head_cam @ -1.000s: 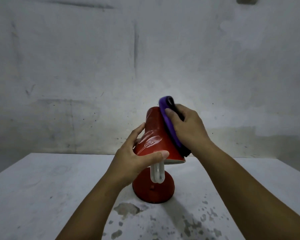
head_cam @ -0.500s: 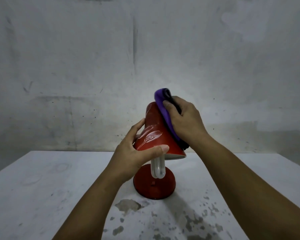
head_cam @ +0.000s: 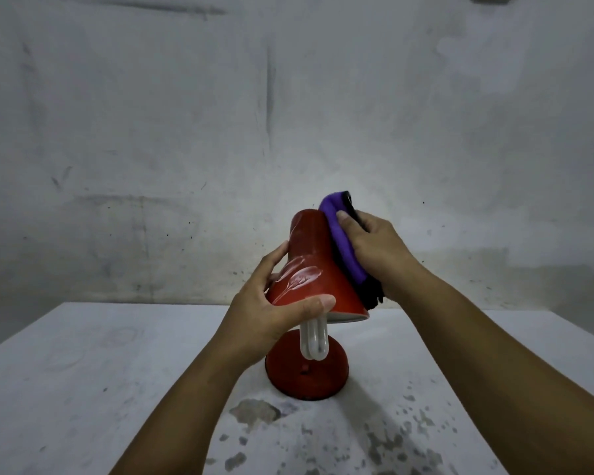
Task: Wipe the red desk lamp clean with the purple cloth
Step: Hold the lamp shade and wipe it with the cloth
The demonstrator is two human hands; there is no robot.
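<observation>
Compared with half a second ago, the right hand (head_cam: 378, 248) and the purple cloth (head_cam: 342, 240) sit at nearly the same spot high on the shade's right flank; the cloth's top fold shows slightly above the shade's upper end.

Red desk lamp (head_cam: 318, 269): stands right of frame centre on the bench (head_cam: 83, 389), round base (head_cam: 306, 371) flat on the surface, shade tilted with its open mouth facing down toward the camera. White coiled bulb (head_cam: 314, 341) hangs out of the mouth, in front of the base. Pale streaky smear visible on the shade's left front.

Right grip: fingers curled round the folded cloth, thumb tip on its purple face, pressing it against the shade's right side. A dark, fringed part of the cloth hangs below the hand, beside the shade's rim.

Left hand (head_cam: 275, 303): clamped on the shade from the left, thumb lying across the lower front just above the rim, fingers wrapped round the far left side. How far they reach behind cannot be told.

Bench surface: pale, with dark blotches and speckles in the lower centre and lower right of the frame. Behind it, a scuffed grey wall (head_cam: 151, 132).
</observation>
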